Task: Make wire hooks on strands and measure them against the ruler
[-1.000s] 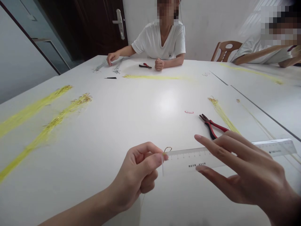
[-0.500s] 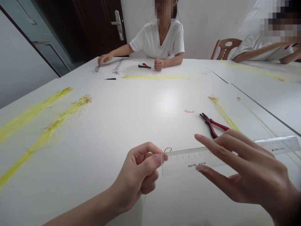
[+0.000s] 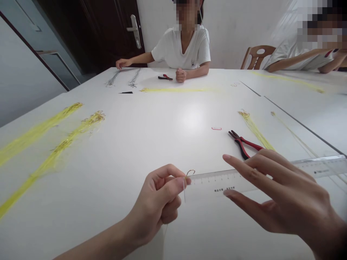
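My left hand [image 3: 162, 198] pinches a small gold fish hook [image 3: 191, 171] between thumb and forefinger, its curved end standing up past the fingertips. A thin pale line hangs from the pinch and another strand trails below the hand. Just beyond those fingertips lies the end of a clear ruler [image 3: 208, 180]. My right hand [image 3: 282, 191] hovers over the ruler, thumb and fingers apart, with nothing visible in it. Part of the ruler is hidden behind this hand. Pliers with red and black handles [image 3: 244, 143] rest on the table beyond the right hand.
Bundles of hooks on yellow line [image 3: 35, 133] lie at left, with another bundle [image 3: 253, 126] at right. A small red-edged piece [image 3: 216, 128] is near the pliers. Across the white table [image 3: 151, 126] sit two people, with pliers [image 3: 165, 77] and grey bundles [image 3: 134, 78] near one.
My hands hold nearly the same pose; the view has shifted slightly. The person opposite has lifted a hand back from the grey bundle at the far left.
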Demonstrator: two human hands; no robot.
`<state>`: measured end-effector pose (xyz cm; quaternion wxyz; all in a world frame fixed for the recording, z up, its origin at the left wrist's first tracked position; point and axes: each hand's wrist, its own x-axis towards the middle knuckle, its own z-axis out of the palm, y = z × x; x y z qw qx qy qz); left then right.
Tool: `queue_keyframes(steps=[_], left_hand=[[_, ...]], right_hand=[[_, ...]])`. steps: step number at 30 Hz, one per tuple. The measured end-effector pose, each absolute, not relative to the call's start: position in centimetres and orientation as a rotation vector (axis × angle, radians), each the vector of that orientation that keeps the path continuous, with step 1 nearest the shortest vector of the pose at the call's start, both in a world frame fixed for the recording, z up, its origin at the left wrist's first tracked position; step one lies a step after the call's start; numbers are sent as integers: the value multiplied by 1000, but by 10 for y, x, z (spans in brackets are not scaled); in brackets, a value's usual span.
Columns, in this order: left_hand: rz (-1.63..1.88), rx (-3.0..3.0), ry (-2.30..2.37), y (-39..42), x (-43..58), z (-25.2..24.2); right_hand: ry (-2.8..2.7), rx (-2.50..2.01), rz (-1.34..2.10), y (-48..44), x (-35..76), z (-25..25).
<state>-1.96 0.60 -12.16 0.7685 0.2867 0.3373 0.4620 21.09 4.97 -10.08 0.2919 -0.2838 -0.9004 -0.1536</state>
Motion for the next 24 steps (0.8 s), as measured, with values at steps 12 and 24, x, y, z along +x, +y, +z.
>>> queue_keyframes(steps=[12,24], left_hand=[[1016,622,749,6,-20,-121],[1013,619,757,5,-20,-121]], right_hand=[[-2399,-753,-395,49,212,-101],[-2400,-752,-398,49,212,-102]])
